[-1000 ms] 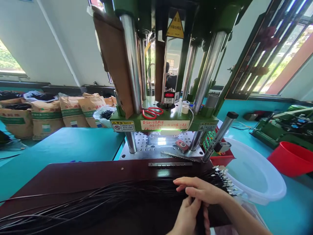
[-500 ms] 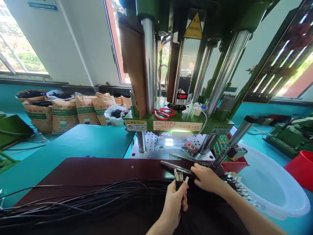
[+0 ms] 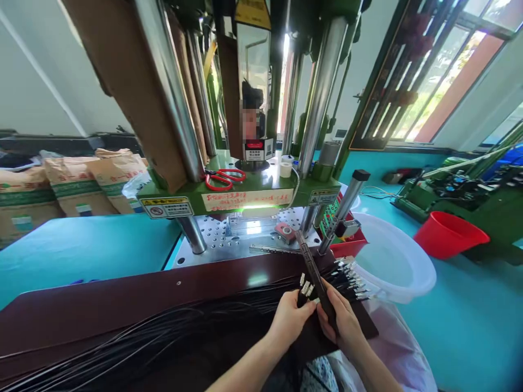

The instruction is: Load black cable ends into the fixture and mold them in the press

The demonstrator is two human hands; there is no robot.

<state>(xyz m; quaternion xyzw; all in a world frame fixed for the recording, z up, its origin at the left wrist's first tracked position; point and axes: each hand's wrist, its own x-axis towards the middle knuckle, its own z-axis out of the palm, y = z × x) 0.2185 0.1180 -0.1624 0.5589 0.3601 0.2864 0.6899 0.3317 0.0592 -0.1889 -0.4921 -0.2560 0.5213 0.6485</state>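
Observation:
My left hand (image 3: 286, 318) is closed around several black cables whose silver metal connectors (image 3: 305, 287) stick up above the fingers. Close beside it, my right hand (image 3: 343, 318) grips the lower end of a long dark metal bar (image 3: 311, 267) with notches along it. The bar is tilted, its far end pointing up toward the press. The left fingertips are near the bar's lower part; whether they touch it I cannot tell. A second slotted metal bar (image 3: 272, 249) lies at the press's front edge. More black cables with silver connectors (image 3: 351, 279) lie right of my right hand.
A green press (image 3: 245, 198) with steel columns stands ahead, red-handled scissors (image 3: 224, 178) on its ledge. Long black cables (image 3: 155, 332) cover the dark red tabletop (image 3: 134, 283). Rightward are a translucent tub (image 3: 420, 272), a red bucket (image 3: 445, 237) and a red tray (image 3: 351, 246).
My right hand has lifted the dark bar off the tabletop and turned it end-up beside the left hand. The left hand still holds the cables. The view has swung right.

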